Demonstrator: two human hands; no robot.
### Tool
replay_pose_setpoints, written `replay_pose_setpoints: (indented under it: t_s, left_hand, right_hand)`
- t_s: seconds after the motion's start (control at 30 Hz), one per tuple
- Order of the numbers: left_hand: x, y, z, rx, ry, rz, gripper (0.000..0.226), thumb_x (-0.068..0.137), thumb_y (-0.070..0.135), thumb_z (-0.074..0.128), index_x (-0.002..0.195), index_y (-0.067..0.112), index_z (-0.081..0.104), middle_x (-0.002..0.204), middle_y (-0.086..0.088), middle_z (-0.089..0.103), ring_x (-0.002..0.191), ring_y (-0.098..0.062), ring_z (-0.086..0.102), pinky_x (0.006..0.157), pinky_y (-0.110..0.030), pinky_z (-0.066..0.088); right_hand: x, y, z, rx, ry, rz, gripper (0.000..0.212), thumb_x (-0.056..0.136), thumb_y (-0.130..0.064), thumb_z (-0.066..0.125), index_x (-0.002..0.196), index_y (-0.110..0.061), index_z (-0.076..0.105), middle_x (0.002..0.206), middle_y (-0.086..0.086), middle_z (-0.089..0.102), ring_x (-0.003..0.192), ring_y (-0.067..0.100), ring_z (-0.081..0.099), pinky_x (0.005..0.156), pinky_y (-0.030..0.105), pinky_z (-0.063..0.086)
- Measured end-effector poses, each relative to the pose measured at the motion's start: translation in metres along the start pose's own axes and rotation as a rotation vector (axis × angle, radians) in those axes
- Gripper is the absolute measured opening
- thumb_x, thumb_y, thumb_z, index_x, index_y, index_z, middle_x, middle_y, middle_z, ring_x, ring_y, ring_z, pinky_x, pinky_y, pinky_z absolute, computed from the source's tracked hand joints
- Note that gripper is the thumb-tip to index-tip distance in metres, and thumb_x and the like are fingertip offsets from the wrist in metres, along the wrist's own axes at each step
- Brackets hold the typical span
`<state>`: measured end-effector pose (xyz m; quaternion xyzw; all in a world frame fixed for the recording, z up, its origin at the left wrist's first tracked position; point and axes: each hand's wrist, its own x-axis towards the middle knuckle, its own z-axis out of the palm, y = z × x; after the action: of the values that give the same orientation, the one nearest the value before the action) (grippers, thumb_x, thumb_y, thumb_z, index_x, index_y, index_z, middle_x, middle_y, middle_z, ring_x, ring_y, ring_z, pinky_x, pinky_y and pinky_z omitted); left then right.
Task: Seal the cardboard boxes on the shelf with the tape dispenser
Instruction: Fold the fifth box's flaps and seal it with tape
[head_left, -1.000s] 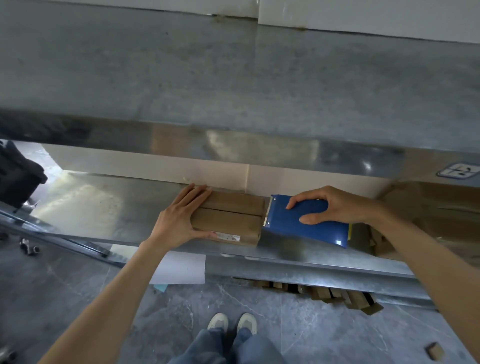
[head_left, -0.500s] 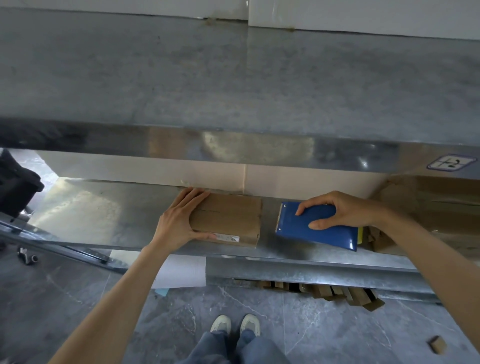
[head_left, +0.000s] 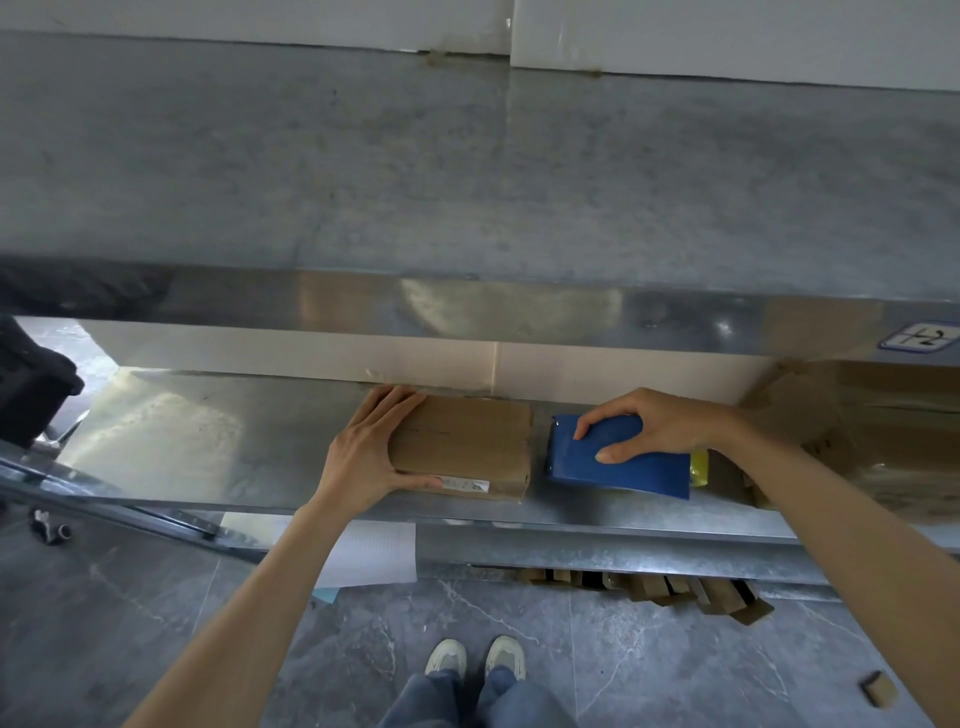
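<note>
Upper shelf top (head_left: 467, 182) fills most of the view; nothing is seen on it. Work is being done on the lower shelf (head_left: 208, 447).

Large cardboard (head_left: 857, 415) is seen well right of the right-hand fingers, partly hidden under the upper shelf. Its state can't be told.

Cardboard box (head_left: 467, 447) is lying flat on the lower shelf, directly under the left-hand fingers. A faint seam line is seen along its top. Whether tape is on it can't be told.

Tape dispenser (head_left: 623, 467), blue, is grasped by the right hand (head_left: 660, 423): fingers (head_left: 608, 421) curled over the top, thumb on the near face. It's held just right of the box with a narrow gap, not touching.

Left hand (head_left: 363, 457): fingers (head_left: 395, 410) are laid straight over the box's left end, thumb pressed along the near edge. The box is braced, not clenched.

A small white label (head_left: 465, 484) is seen just beyond the left thumb tip.

Step, as judged: no tape is being laid now; the dispenser is off the box.

Next move, as judged:
- If the seam is bare, the dispenser's front edge is to be set on the box end nearest the right-hand fingers and drawn along the seam toward the left-hand fingers.
- The box must be kept braced, and the left-hand fingers shifted off the seam line.
- If it's already taped, the box should be set aside and another taken.
</note>
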<state>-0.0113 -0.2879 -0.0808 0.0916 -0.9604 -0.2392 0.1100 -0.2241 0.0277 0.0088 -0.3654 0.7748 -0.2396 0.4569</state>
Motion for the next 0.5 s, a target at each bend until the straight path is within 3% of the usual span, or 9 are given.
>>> replay_pose_setpoints:
  t_s: [0.5]
  left_hand:
    - [-0.001,0.0,0.001,-0.011,0.011,0.027,0.11,0.054,0.086,0.067,0.146,0.03,0.046,0.151,0.013,0.043,0.143,-0.013,0.034,0.092,-0.048,0.056]
  right_hand:
    - [0.037,-0.049,-0.002,-0.248,-0.047,0.085,0.024,0.083,-0.041,0.078,0.106,-0.04,0.073,0.12,-0.015,0.066,0.109,0.01,0.06,0.102,0.041,0.047]
